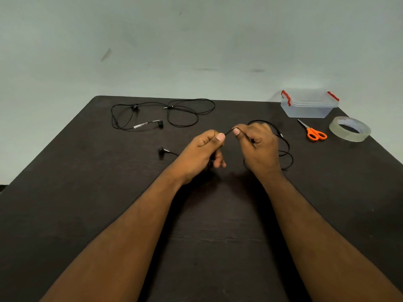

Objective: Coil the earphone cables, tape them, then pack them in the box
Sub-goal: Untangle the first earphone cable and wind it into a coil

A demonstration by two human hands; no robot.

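Both hands pinch one black cable, close together.

The left hand [205, 149] and right hand [257, 144] hold the cable [228, 132] stretched sideways between them; its loose loops lie just right, by the right hand. The box [309, 105] sits far right.

Dark table [91, 192] bears loose earphones [165, 112], clear box [309, 105], orange scissors [314, 132], tape roll [350, 129]
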